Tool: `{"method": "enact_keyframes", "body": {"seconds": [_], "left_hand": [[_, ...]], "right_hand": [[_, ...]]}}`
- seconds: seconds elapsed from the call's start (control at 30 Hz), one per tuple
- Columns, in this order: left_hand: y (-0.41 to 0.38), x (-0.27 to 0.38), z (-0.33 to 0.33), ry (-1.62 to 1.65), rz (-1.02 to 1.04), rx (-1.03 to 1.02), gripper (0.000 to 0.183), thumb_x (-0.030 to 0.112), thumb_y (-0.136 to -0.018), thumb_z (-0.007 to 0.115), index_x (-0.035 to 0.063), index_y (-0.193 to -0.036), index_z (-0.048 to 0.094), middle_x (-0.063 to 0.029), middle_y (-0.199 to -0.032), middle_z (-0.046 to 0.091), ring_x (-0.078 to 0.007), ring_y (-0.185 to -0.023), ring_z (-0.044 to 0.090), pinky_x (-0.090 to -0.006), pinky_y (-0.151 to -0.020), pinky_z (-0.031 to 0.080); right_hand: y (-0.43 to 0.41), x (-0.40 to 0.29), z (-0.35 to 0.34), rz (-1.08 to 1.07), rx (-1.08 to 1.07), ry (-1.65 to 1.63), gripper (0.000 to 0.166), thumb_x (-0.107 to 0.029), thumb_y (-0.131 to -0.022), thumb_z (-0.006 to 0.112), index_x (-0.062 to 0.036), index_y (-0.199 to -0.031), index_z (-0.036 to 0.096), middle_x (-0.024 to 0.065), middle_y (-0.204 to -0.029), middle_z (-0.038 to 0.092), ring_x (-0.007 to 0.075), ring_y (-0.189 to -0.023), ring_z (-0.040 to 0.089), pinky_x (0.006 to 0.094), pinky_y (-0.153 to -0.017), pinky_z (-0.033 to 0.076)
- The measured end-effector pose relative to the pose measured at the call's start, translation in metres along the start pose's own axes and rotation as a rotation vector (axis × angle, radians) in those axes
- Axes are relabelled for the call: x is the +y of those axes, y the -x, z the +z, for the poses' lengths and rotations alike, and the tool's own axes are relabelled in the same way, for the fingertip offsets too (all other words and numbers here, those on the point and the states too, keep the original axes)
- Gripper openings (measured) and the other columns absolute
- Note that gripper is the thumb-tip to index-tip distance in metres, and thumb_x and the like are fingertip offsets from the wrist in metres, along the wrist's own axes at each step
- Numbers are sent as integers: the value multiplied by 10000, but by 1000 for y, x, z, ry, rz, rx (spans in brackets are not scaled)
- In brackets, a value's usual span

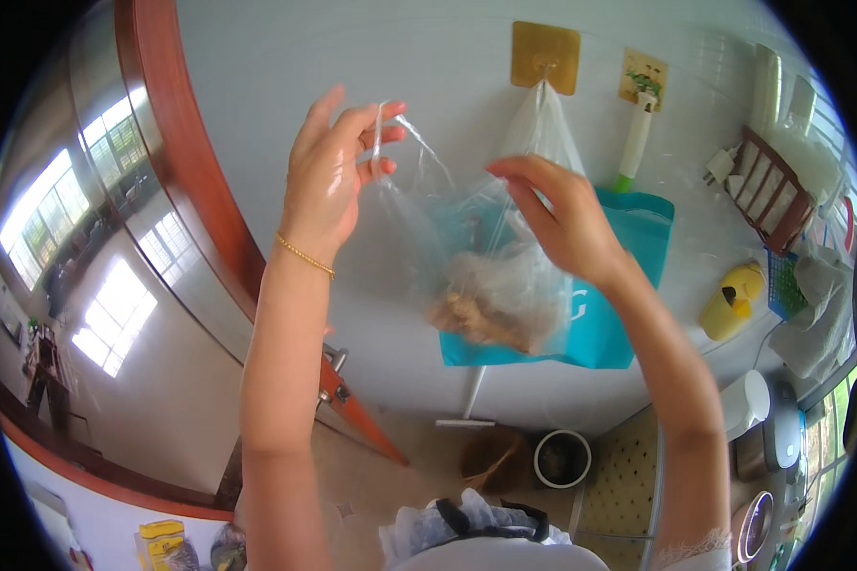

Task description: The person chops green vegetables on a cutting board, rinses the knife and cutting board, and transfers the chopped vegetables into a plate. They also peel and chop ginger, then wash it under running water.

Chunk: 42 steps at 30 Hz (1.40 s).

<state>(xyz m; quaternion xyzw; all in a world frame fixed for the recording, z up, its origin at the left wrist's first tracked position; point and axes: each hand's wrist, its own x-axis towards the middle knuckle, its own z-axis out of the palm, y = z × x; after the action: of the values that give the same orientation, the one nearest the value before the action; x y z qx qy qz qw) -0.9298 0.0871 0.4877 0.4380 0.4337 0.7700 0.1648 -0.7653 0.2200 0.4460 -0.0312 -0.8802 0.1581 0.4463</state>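
Note:
A clear plastic bag [500, 285] with brown, knobbly contents at its bottom is held up between my hands. One loop handle of it is hooked over the fingers of my left hand [339, 157], which wears a gold bracelet. My right hand [560, 214] pinches the bag's upper edge between thumb and fingers. Behind it a teal bag [614, 307] hangs against the wall. A white plastic bag [544, 128] hangs from a hook on a gold plate [532, 53] above. What the brown contents are, I cannot tell.
A white-and-green handle [639, 135] hangs from a second wall hook. To the right are a brown rack [775, 193] and a yellow holder [732, 301]. Below stand a white-rimmed bin [563, 458] and a squeegee-like tool [465, 422]. A red-brown door frame [207, 193] rises at left.

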Motion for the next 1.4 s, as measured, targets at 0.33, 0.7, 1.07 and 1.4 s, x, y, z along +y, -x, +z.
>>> {"method": "enact_keyframes", "body": {"seconds": [0.33, 0.7, 1.07, 1.4], "left_hand": [[62, -65, -39, -48, 185, 150, 451, 169, -864, 481, -11, -1262, 369, -102, -1085, 563, -177, -1001, 518, -304, -891, 364], [198, -204, 4, 672, -728, -48, 290, 320, -872, 516, 92, -1051, 524, -136, -1134, 563, -228, -1017, 562, -329, -833, 438], [179, -203, 15, 695, -833, 2, 458, 398, -764, 665, 83, -1030, 467, -85, -1036, 571, -157, -955, 540, -299, -804, 405], [172, -202, 26, 531, -604, 180, 395, 292, -744, 715, 109, -990, 466, -33, -962, 563, -104, -895, 519, -282, -761, 405]], "right_hand": [[-85, 19, 42, 338, -1293, 170, 149, -141, -731, 561, -58, -793, 667, 34, -597, 581, 122, -514, 550, 261, -492, 419], [-89, 32, 51, 423, -1407, 166, 297, -290, -774, 573, -33, -900, 654, 58, -816, 610, 159, -822, 572, 276, -680, 462], [-79, 19, 13, 2, -894, 354, 197, -4, -741, 436, 7, -810, 620, 84, -701, 617, 168, -652, 605, 268, -610, 489], [-96, -35, 23, 454, -1448, 410, 171, -121, -721, 530, -18, -816, 628, 86, -825, 661, 166, -649, 642, 256, -565, 517]]}}
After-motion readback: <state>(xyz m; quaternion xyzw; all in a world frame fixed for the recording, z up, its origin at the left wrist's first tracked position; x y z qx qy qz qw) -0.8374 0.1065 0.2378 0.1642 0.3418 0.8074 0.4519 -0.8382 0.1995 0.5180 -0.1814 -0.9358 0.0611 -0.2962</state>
